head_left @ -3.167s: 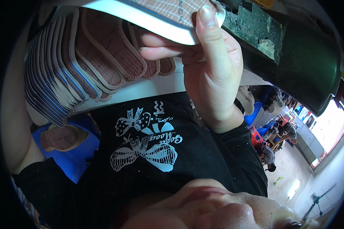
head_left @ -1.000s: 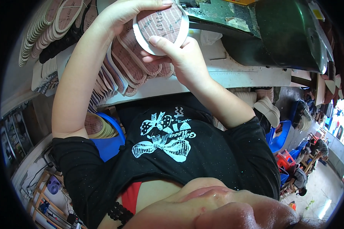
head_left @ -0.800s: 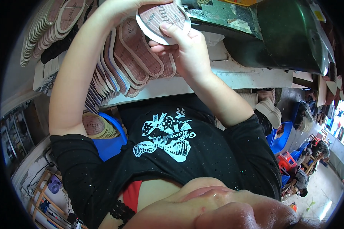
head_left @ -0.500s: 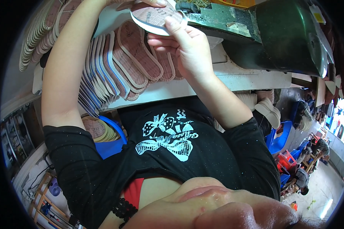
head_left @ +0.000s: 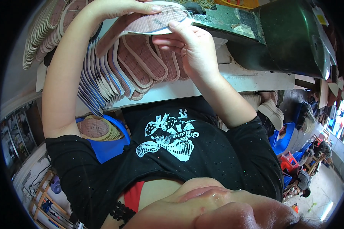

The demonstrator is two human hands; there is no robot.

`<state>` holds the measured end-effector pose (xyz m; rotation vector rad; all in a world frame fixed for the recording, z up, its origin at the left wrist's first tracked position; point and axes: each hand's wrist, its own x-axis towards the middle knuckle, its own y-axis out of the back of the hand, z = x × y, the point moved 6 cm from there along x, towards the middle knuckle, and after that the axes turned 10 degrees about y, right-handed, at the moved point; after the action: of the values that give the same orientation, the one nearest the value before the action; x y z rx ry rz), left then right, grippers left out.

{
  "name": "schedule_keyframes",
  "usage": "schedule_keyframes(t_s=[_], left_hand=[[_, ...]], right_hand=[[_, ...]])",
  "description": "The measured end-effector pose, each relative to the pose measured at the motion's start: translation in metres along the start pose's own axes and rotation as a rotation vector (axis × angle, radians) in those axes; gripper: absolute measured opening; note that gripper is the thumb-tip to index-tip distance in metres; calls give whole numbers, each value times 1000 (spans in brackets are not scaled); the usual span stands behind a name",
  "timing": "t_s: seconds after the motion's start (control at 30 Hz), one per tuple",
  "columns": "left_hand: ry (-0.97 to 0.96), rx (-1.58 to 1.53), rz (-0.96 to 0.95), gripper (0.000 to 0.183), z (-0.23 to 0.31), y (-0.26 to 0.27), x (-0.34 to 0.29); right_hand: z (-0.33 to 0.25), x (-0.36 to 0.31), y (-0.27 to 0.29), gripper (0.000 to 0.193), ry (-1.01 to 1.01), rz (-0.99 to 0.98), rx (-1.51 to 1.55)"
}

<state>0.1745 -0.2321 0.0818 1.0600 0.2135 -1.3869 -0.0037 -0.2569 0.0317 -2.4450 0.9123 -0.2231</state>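
Observation:
A brownish-pink insole with a pale edge is stretched between my hands, beside the tip of a machine's arm. My left hand grips it from above, thumb lying on its face. Thumb on top and fingers beneath, my right hand pinches the near edge close to the machine. The insole's other end hangs down toward the left. Below it on the white table lies a fanned row of insoles, some edged in blue.
The dark green machine fills the upper right, its worn arm pointing left. More insoles are stacked at the far left. A blue container with round-ended insoles sits below the table. Several people are at the far right.
The insole has turned and tilted, so more of its length now shows, reaching down to the left. My left hand has moved slightly left, and the right hand slightly right and down.

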Motion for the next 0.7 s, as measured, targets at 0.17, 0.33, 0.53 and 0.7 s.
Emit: schedule_keyframes(t_s=[0.17,0.33,0.53,0.7], left_hand=[[58,139,44,38,3,-7,-16],[71,130,100,44,5,-11,-27],[-51,-117,30,53,-1,-52,-31],[-57,-85,62,60,0,-67,-31]], right_hand=[[-1,-2,5,33,9,16,-36],[-5,1,10,28,39,57,-13],[-7,-11,6,25,113,-7,-242],[-12,-22,10,33,158,-42,-179]])
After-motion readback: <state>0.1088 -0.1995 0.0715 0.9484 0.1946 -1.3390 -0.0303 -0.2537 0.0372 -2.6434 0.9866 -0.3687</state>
